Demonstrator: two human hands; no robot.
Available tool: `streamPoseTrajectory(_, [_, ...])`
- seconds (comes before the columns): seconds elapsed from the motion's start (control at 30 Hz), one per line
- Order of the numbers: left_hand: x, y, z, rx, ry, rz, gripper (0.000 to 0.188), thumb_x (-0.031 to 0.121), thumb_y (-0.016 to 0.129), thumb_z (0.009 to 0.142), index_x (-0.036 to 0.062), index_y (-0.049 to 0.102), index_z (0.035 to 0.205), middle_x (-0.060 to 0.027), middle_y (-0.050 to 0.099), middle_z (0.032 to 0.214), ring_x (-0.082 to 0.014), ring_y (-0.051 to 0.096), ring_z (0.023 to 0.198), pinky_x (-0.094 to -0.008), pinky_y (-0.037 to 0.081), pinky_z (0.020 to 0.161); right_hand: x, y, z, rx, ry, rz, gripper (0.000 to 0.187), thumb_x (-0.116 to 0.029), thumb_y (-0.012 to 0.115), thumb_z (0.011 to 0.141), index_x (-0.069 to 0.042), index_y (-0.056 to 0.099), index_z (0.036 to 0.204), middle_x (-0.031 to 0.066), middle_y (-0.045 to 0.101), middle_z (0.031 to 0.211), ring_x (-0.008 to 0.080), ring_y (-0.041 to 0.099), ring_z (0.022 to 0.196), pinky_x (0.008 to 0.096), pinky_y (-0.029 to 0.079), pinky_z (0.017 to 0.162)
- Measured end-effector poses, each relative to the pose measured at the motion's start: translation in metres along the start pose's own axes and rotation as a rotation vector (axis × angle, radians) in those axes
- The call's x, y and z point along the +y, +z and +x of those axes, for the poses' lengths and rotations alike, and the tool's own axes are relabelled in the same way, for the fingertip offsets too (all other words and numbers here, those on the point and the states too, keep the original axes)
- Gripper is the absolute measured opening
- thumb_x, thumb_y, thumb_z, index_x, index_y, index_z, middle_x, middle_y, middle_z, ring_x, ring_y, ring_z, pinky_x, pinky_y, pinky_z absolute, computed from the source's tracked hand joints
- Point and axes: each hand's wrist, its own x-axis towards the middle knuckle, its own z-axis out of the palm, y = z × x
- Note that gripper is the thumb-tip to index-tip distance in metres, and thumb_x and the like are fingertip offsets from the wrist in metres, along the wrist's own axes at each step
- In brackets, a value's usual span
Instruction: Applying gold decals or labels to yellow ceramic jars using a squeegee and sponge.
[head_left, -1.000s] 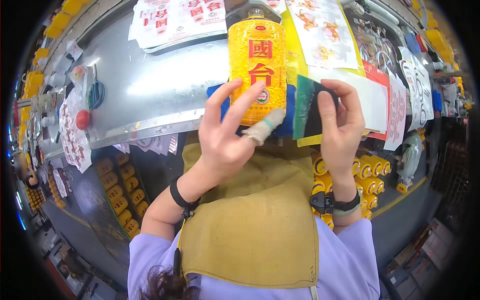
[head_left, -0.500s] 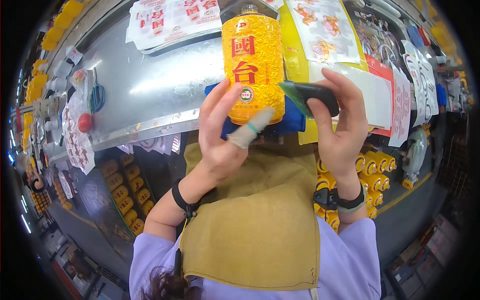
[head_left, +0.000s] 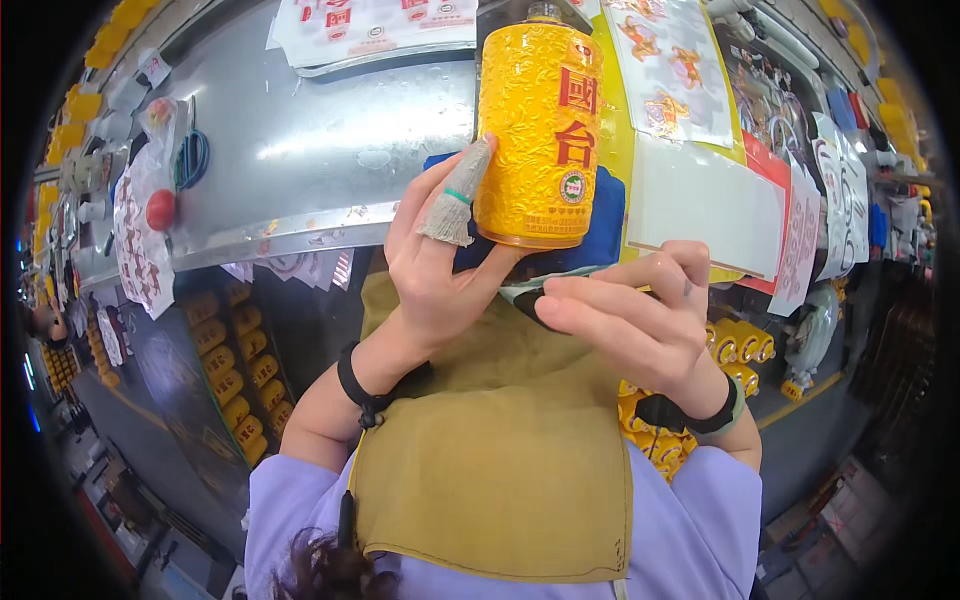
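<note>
A yellow embossed bottle (head_left: 540, 120) with red characters and a small round emblem lies on a blue cloth (head_left: 608, 220) at the table edge. My left hand (head_left: 435, 265) grips its lower left side, fingers along the wall and thumb by the base. One of those fingers wears a grey cloth finger cover with a green band. In my right hand (head_left: 650, 320), pinched between bent fingers just below the bottle's base, is a dark scraper with a green edge (head_left: 528, 304); the fingers hide most of it.
Printed decal sheets (head_left: 375, 30) lie at the back left, more (head_left: 670, 70) on a yellow sheet at right, beside white paper (head_left: 700, 205). Blue-handled scissors (head_left: 192, 158) and a red ball (head_left: 161, 210) are far left. Yellow bottles (head_left: 740, 340) stand below the table.
The bottle has turned, its red characters shifting to the right side. My left hand has moved to its side. My right hand has come down and left with the scraper, toward the base.
</note>
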Motion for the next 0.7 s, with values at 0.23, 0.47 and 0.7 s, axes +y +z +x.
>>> streamPoseTrajectory(0.23, [0.006, -0.006, 0.007, -0.008, 0.067, 0.057, 0.076, 0.004, 0.087, 0.068, -0.0073, 0.055, 0.136, -0.017, 0.066, 0.131, -0.0303, 0.065, 0.111, -0.0361, 0.05, 0.095, 0.001, -0.002, 0.003, 0.032, 0.008, -0.076, 0.034, -0.019, 0.075, 0.067, -0.019, 0.079, 0.101, -0.007, 0.075, 0.103, 0.0122, 0.057, 0.082, 0.0294, 0.037, 0.076])
streamPoseTrajectory(0.47, [0.009, -0.002, 0.009, 0.07, 0.081, 0.047, 0.075, 0.01, 0.09, 0.065, -0.0052, 0.061, 0.132, -0.0156, 0.068, 0.123, -0.0288, 0.066, 0.1, -0.0353, 0.056, 0.08, 0.014, 0.002, 0.008, 0.139, 0.014, -0.136, 0.036, -0.018, 0.075, 0.067, -0.016, 0.079, 0.102, -0.0057, 0.074, 0.097, 0.0107, 0.057, 0.079, 0.0284, 0.037, 0.075])
streamPoseTrajectory(0.7, [0.005, -0.007, 0.005, -0.002, 0.089, 0.145, 0.084, 0.012, 0.09, 0.07, -0.0088, 0.05, 0.139, -0.0182, 0.067, 0.13, -0.0292, 0.066, 0.112, -0.0353, 0.052, 0.093, 0.055, 0.014, 0.054, 0.201, 0.159, -0.048, 0.024, -0.006, 0.076, 0.075, -0.007, 0.073, 0.098, 0.0, 0.071, 0.087, 0.0212, 0.058, 0.073, 0.0338, 0.04, 0.072])
